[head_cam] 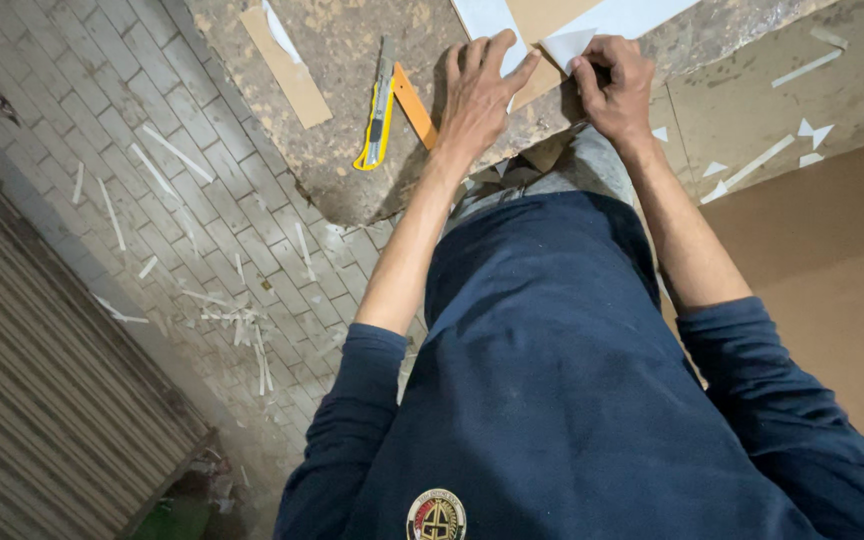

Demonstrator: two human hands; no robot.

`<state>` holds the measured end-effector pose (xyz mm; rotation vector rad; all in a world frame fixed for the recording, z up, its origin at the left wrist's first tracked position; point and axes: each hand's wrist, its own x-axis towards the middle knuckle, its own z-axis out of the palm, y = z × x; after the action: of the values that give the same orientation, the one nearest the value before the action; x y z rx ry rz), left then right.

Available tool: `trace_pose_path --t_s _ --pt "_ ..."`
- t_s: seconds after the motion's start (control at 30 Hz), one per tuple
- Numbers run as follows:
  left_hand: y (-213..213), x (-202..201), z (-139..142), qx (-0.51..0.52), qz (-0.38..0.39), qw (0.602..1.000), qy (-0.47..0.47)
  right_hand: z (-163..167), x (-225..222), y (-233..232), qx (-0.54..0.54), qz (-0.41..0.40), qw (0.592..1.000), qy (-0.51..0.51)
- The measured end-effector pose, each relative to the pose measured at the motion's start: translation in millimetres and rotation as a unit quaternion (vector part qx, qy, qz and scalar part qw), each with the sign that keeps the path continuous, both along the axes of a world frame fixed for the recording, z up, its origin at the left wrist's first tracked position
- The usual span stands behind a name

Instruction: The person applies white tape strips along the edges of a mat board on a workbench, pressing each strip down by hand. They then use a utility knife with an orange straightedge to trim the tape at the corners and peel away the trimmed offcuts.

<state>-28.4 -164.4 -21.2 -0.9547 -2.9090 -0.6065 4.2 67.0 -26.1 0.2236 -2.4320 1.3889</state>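
Folding white sheet [592,25] w/ both hands, cutter [378,108] nearby

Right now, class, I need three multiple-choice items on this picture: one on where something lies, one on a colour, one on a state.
1. Where does the utility knife lie?
A. on the worktop, at the little-finger side of the left hand
B. on the brick floor
C. in the right hand

2. What colour is the knife's handle?
A. red
B. yellow
C. green

3. What is the left hand doing?
A. gripping the knife
B. hanging at the person's side
C. pressing flat, fingers spread, on the white sheet and brown board

Answers:
1 A: the knife rests on the worn worktop, apart from the left hand.
2 B: its handle is yellow.
3 C: the left hand lies open on the white sheet, while the right hand pinches a folded white corner.
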Motion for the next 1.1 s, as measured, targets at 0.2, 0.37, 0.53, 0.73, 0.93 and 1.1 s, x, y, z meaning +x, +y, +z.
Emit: trace_pose_path --t_s 0.2,0.37,0.53,0.73,0.93,1.1 --pt "0.9 2.6 5.9 -0.003 0.016 1.000 -0.027 -2.2 1.4 1.1 -0.012 -0.004 1.000 -0.015" --pt "6.9 4.3 4.2 -0.026 0.029 0.999 -0.024 -3.9 2.4 3.0 -0.003 0.004 1.000 -0.009" --pt "-7.3 33.5 14.1 -0.068 -0.002 0.997 -0.046 -5.5 2.9 3.4 -0.008 -0.004 1.000 -0.013" --pt "7.9 6.2 1.3 -0.029 0.030 0.999 -0.031 -9.2 1.9 4.3 -0.012 0.003 1.000 -0.013" --pt "8.3 20.0 -5.3 -0.037 0.036 0.999 -0.009 -10.4 1.4 4.4 -0.003 0.001 1.000 0.001" --pt "-13.0 45.8 7.7 -0.066 0.008 0.995 -0.075 -9.7 2.0 4.3 0.004 0.005 1.000 -0.002"
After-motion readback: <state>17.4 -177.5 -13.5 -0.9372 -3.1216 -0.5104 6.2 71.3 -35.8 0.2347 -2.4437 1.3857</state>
